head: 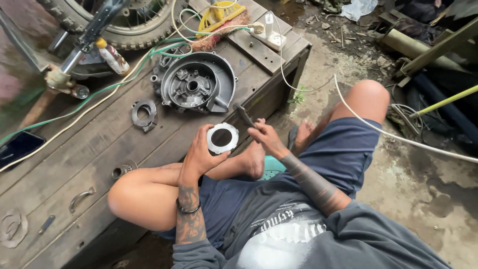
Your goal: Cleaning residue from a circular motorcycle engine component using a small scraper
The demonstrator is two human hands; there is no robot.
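Open planks lie between my left hand (201, 152) and the engine cover (196, 85), leaving me a free path forward over the wooden bench (99, 149). Farther back, green and white cables (124, 82), a small bottle (112, 56) and a motorcycle wheel (124, 25) crowd the way; a loose ring part (144, 114) sits left.

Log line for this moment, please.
left hand: holds metal ring plate | right hand: holds dark tool beside plate | engine cover: on wooden bench

Dark wooden bench (99, 149), engine cover (199, 82), metal ring (144, 114), phone (19, 147)
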